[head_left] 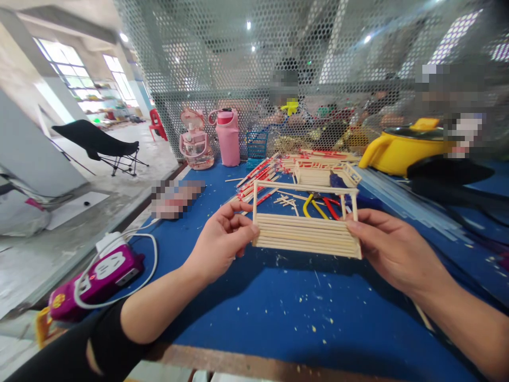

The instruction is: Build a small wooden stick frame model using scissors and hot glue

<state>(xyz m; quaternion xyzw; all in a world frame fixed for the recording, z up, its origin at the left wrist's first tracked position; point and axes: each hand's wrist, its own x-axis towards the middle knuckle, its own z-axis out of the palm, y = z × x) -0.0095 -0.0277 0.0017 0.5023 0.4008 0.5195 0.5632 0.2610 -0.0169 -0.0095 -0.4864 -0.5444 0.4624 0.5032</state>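
Observation:
A small frame of pale wooden sticks (306, 234) is held up above the blue tabletop, its lower part filled with stacked horizontal sticks and its upper part open under a top rail. My left hand (225, 236) pinches its left end between thumb and fingers. At the right end, my right hand (392, 246) grips the corner post, thumb in front. Behind it lie a second stick structure (318, 174), loose short sticks (285, 201) and pliers with yellow handles (317, 208). Red handles (332, 207) show beside them, partly hidden.
Bundled sticks (258, 178), a pink bottle (228, 138), a clear pink bottle (196, 146) and a blue basket (256, 144) stand or lie toward the mesh. Right: yellow pot (409, 151), translucent glue sticks (409, 199). Left: purple power strip (95, 281) with white cable. People are beyond the mesh.

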